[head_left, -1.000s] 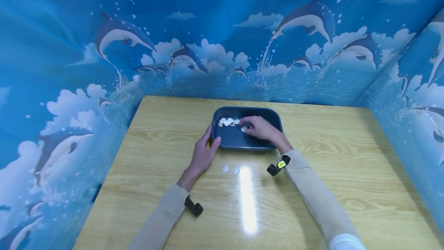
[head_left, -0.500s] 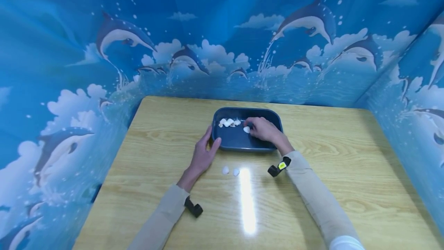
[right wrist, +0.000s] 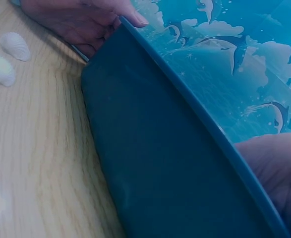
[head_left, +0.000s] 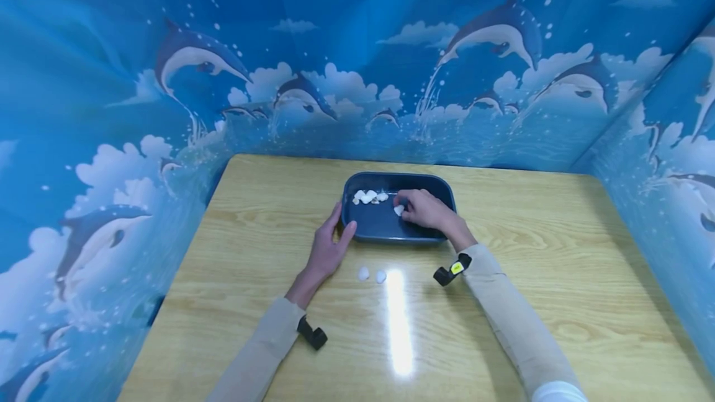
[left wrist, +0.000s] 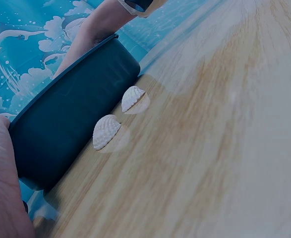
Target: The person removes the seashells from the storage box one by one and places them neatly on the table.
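"One thing first: what is your left hand [head_left: 326,250] doing?"

"I brace the dark blue tub [head_left: 385,227] with it from outside, thumb on the rim at the near corner, fingers against the end wall. Thumb and fingers stand wide apart."

"And your right hand [head_left: 422,208]?"

"That one is inside, held narrow: I pinch a single shell [head_left: 398,210] between thumb and forefinger. I can't tell whether it clears the tub's floor."

"Anything different from a second ago?"

"My right hand has slid a little to the right, and the single shell has come along, so the gap has widened between it and the shell cluster [head_left: 368,197] left of my fingertips. The cluster lies as it did, and my left hand hasn't shifted."

"What's outside?"

"Two loose shells [head_left: 364,273], white and ribbed, on the bench [head_left: 262,222] right of my left hand and nearer me than the tub. They're near each other, not touching, same as before."
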Tool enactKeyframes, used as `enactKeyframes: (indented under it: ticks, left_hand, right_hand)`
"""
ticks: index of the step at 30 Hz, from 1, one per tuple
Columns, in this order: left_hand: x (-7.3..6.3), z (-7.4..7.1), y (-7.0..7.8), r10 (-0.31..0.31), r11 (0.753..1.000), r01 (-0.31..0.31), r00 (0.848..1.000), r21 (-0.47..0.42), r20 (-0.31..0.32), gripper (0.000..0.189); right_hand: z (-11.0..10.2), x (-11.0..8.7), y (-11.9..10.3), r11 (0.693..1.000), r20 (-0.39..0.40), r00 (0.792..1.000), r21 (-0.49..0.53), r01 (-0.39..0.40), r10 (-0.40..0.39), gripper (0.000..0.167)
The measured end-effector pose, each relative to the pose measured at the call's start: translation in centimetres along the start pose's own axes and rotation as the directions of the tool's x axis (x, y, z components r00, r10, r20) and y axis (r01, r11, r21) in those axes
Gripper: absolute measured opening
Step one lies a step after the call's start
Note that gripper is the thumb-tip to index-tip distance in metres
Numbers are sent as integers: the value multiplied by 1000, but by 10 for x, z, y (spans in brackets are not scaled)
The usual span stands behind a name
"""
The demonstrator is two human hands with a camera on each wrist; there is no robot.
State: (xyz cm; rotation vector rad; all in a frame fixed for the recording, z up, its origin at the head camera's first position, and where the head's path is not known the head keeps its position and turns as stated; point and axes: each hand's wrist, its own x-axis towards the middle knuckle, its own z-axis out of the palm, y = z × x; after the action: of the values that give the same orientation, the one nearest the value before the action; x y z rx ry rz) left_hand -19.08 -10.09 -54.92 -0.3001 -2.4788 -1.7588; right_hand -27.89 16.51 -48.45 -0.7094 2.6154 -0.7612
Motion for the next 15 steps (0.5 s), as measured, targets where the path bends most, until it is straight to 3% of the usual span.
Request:
enactKeyframes:
  ticks: [15]
  left_hand:
    - [0,0,-1,-3,1000,3,1000,4,5,72]
  right_hand:
    - [-2,-4,0,997,-10,997,-27,-77,77,25]
